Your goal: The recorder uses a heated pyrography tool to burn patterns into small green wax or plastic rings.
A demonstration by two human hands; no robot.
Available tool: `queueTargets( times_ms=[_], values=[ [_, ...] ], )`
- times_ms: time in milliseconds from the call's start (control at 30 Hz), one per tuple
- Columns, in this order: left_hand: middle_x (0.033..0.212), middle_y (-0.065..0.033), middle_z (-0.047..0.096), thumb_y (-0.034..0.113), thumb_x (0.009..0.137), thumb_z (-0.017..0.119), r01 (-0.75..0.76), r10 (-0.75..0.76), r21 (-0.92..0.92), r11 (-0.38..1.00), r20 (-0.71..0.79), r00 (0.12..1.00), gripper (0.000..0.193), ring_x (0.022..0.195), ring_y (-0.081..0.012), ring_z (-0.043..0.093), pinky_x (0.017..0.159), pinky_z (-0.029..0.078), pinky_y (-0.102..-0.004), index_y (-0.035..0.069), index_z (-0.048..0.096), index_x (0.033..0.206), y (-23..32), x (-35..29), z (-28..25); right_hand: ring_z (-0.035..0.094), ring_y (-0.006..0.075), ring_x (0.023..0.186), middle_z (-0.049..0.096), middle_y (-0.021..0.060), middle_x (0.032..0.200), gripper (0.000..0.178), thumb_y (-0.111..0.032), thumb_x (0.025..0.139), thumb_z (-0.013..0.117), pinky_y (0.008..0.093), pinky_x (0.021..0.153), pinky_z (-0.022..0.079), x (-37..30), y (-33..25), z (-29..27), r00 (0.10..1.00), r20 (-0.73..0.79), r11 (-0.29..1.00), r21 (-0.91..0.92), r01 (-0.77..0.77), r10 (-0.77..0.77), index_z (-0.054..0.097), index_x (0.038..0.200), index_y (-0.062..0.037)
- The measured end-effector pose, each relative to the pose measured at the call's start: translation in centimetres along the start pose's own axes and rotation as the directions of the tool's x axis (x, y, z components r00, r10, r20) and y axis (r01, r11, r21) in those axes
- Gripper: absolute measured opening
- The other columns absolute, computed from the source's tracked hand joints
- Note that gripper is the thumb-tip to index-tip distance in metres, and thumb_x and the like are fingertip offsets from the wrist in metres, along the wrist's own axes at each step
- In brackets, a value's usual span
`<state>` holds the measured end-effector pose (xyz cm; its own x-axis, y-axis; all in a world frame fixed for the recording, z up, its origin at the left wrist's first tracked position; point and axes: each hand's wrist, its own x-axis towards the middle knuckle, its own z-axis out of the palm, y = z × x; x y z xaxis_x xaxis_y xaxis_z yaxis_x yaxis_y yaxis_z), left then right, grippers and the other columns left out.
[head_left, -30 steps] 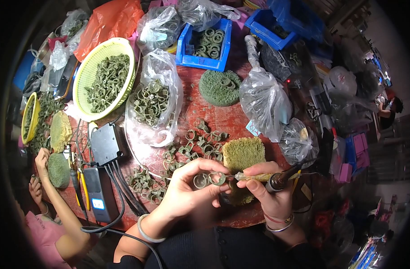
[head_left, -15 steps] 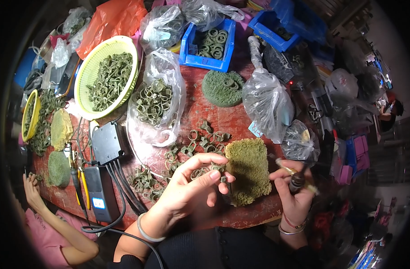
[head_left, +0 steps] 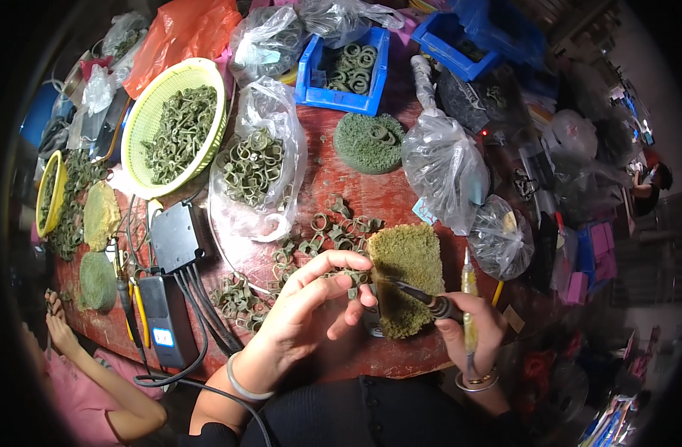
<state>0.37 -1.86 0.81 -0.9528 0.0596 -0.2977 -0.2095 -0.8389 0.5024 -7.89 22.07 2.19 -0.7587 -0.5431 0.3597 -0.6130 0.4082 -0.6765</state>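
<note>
My left hand (head_left: 311,298) is closed in a pinch on a small dark green ring (head_left: 359,277), partly hidden by the fingers. In my right hand (head_left: 476,328) is a slim pen-shaped tool (head_left: 436,303) with a dark handle, its thin tip pointing left over the sponge to the ring; whether they touch I cannot tell. A second slender tool with a yellowish, see-through handle (head_left: 470,287) sits upright among the same fingers. Beneath the tip lies a rough yellow-green sponge block (head_left: 419,257). Loose green rings (head_left: 333,232) are heaped just beyond my left hand.
A yellow basket (head_left: 132,153) and a clear bag (head_left: 296,160) hold many rings. Beyond are a blue bin (head_left: 333,99), a round green sponge (head_left: 359,149) and a tied plastic bag (head_left: 445,167). Black boxes with cables (head_left: 178,238) stand left. Another person's hand (head_left: 58,328) shows far left.
My right hand has turned and shifted slightly left, bringing the dark-handled tool's tip over the sponge toward the ring. My left hand keeps its pinch, nearly in place.
</note>
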Motion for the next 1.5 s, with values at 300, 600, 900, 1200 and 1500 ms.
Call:
queueTargets(
  times_ms=[300,600,900,1200,1500],
  values=[
    [0.091,-0.0125,0.065,0.011,0.095,0.049,0.029,-0.029,-0.006,1.0,-0.041,0.999,0.028,0.061,-0.0088,0.053,0.044,0.034,-0.0174,0.002,0.054,0.121,0.3,-0.2,0.3,0.067,0.024,0.07,0.068,0.0111,0.083,0.03,-0.024,0.085,0.075,0.0315,0.065,0.052,0.2,-0.4,1.4,0.998,0.048,0.998,-0.046,0.033,-0.031,0.064,0.099,0.0009],
    [0.088,-0.0123,0.067,0.012,0.093,0.05,0.031,-0.031,-0.001,1.0,-0.061,0.998,0.029,0.058,-0.0083,0.051,0.043,0.033,-0.0176,0.002,0.055,0.12,0.2,-0.2,0.3,0.065,0.0262,0.067,0.067,0.0106,0.081,0.031,-0.025,0.084,0.076,0.0333,0.062,0.051,0.3,-0.5,1.6,0.997,0.032,0.993,-0.093,0.078,-0.075,0.064,0.097,-0.0004],
    [0.088,-0.0119,0.067,0.012,0.094,0.05,0.037,-0.036,0.008,0.999,-0.068,0.997,0.028,0.057,-0.008,0.051,0.042,0.033,-0.0175,0.003,0.056,0.12,0.3,-0.2,0.4,0.064,0.0261,0.066,0.067,0.01,0.079,0.031,-0.025,0.082,0.077,0.0334,0.061,0.05,0.4,-0.6,1.6,0.997,0.039,0.991,-0.11,0.073,-0.069,0.065,0.097,-0.0011],
    [0.088,-0.0118,0.067,0.012,0.093,0.051,0.038,-0.037,0.01,0.999,-0.068,0.997,0.028,0.058,-0.0078,0.052,0.043,0.034,-0.0175,0.003,0.056,0.12,0.2,-0.2,0.4,0.065,0.0261,0.067,0.067,0.0103,0.08,0.031,-0.024,0.083,0.077,0.0333,0.062,0.05,0.1,-0.3,1.7,0.997,0.026,0.993,-0.089,0.073,-0.071,0.064,0.098,-0.0006],
    [0.088,-0.0113,0.067,0.013,0.094,0.051,0.038,-0.037,0.014,0.999,-0.082,0.996,0.028,0.058,-0.0079,0.051,0.042,0.033,-0.0176,0.003,0.056,0.12,0.1,-0.2,0.3,0.064,0.0248,0.062,0.065,0.0089,0.076,0.031,-0.019,0.077,0.081,0.0341,0.055,0.051,0.6,-0.4,1.7,0.991,0.024,0.983,-0.123,0.135,-0.133,0.064,0.098,-0.0038]
  ],
)
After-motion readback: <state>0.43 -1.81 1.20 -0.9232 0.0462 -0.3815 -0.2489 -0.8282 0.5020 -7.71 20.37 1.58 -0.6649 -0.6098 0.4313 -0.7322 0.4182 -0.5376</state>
